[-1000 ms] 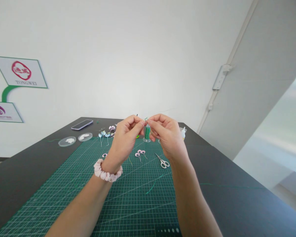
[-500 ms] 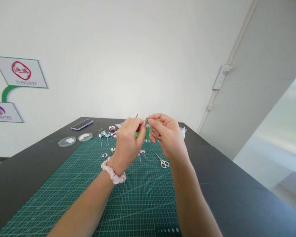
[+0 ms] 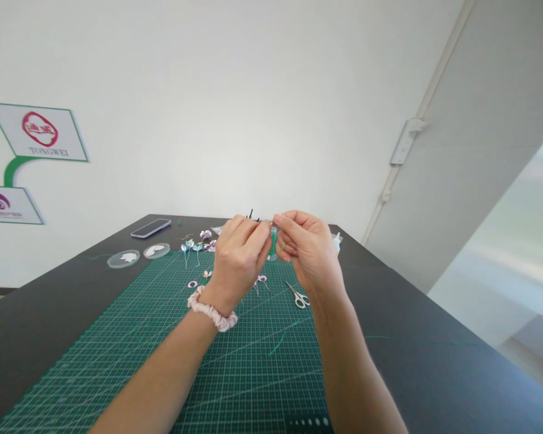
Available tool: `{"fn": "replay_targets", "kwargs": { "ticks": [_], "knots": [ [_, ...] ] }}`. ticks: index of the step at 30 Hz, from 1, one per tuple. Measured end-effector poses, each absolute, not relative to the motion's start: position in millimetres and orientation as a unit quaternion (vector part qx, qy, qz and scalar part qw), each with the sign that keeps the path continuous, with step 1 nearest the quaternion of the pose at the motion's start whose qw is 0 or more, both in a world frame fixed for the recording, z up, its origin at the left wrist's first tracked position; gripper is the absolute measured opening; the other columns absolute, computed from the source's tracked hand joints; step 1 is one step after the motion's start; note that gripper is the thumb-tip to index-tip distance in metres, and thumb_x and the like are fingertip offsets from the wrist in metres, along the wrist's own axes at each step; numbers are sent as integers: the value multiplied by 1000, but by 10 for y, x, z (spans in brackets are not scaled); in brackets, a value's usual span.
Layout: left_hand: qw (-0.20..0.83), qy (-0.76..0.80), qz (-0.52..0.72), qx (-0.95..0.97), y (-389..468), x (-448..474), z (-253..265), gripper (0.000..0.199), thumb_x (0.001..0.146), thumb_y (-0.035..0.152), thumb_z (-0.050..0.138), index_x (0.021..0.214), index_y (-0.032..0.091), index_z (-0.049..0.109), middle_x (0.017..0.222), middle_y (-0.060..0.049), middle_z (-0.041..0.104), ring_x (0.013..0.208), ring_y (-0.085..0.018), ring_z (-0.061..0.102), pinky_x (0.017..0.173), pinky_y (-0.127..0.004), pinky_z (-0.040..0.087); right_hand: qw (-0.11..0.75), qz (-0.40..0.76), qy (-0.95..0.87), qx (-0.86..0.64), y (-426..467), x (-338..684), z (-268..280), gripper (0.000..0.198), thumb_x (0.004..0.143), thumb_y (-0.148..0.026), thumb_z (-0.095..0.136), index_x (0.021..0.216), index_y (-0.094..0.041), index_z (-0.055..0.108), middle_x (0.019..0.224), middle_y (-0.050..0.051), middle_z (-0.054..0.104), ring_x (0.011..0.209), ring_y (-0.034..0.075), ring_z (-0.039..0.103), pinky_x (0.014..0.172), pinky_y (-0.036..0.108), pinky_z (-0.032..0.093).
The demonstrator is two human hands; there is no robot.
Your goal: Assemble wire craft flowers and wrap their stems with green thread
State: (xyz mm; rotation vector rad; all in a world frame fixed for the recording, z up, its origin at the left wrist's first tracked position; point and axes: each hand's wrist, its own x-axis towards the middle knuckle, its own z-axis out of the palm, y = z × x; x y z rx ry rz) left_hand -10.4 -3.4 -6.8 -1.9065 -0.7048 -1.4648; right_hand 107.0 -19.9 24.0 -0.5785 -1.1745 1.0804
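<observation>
My left hand (image 3: 241, 250), with a pale pink scrunchie (image 3: 212, 313) on its wrist, is closed in a pinch, and what its fingers hold is hidden. Close against it, my right hand (image 3: 310, 250) pinches thumb to forefinger on a thin green strand (image 3: 272, 223), of which only a tiny bit shows. Both are raised over the far part of the green cutting mat (image 3: 253, 386). Behind the fingers stands a green spool (image 3: 273, 244), partly covered. White-handled scissors (image 3: 298, 296) lie on the mat beside my right forearm. Small pink petal pieces on wires (image 3: 262, 279) rest below the hands.
At the left are pale blue wired petals (image 3: 190, 245), purple ones (image 3: 206, 234), two clear dishes with white pieces (image 3: 123, 259) and a phone (image 3: 151, 228). A white bottle (image 3: 336, 242) stands at the right. Loose green strips (image 3: 278, 343) lie on the mat. A wall rises behind the table.
My left hand has turned a little and shifted slightly right, its fingers now closer over the held spot. My right fingertips have moved slightly right. The things on the table stay put.
</observation>
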Motion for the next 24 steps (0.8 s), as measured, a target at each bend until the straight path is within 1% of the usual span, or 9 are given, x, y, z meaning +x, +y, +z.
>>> {"fn": "replay_targets", "kwargs": {
  "ticks": [4,6,8,10,12,14,16,18,24],
  "knots": [
    [291,-263,-562,-728,-33,-89,-75,16,91,12,49,87,17,64,70,-5,62,68,-17,50,66,-32,42,670,473,-515,-249,-183,1072,235,22,72,-23,69,57,-19,52,41,-12,32,36,3,24,33,19,23],
    [228,-273,-582,-731,-46,-75,-60,15,91,14,51,82,18,63,71,-5,63,69,-17,52,67,-32,43,672,469,-518,-246,-175,1075,231,21,72,-22,68,57,-19,53,40,-12,32,35,3,24,33,19,23],
    [93,-292,-608,-732,-70,-66,-27,12,89,18,55,79,19,62,73,-4,64,70,-15,55,66,-31,44,673,464,-521,-244,-170,1080,226,20,72,-23,68,58,-18,55,40,-12,32,35,3,24,33,19,23],
    [-102,-294,-613,-727,-97,-67,18,6,86,23,59,82,19,62,75,-3,65,68,-14,57,64,-29,46,672,463,-524,-244,-169,1088,220,18,73,-23,68,60,-18,56,40,-11,33,35,3,25,34,20,24],
    [-277,-259,-587,-715,-119,-79,64,8,84,26,59,82,19,62,74,-2,64,66,-13,57,64,-28,47,670,463,-526,-246,-171,1095,217,17,74,-24,68,61,-18,57,41,-11,35,35,3,27,34,20,25],
    [-378,-222,-570,-695,-130,-95,99,14,84,28,56,75,19,61,68,-1,61,64,-13,56,65,-28,48,669,460,-528,-251,-173,1099,217,17,74,-24,68,62,-18,57,42,-10,37,35,3,28,35,20,25],
    [-418,-210,-571,-674,-131,-105,119,19,84,28,53,68,19,59,63,0,57,62,-12,54,65,-28,47,667,457,-531,-255,-175,1098,218,17,74,-24,68,62,-18,58,41,-10,38,35,3,27,35,21,24],
    [-432,-219,-579,-656,-128,-106,127,21,84,27,54,64,19,58,60,0,54,60,-11,52,63,-27,45,662,459,-536,-252,-176,1094,218,17,74,-25,68,62,-18,58,40,-11,37,34,3,27,34,21,24],
    [-412,-243,-602,-639,-135,-89,131,21,81,24,57,60,19,54,55,2,49,55,-10,45,57,-26,39,655,457,-547,-250,-169,1083,211,18,73,-28,70,64,-19,57,40,-11,35,35,3,27,34,20,25]
  ]
}}
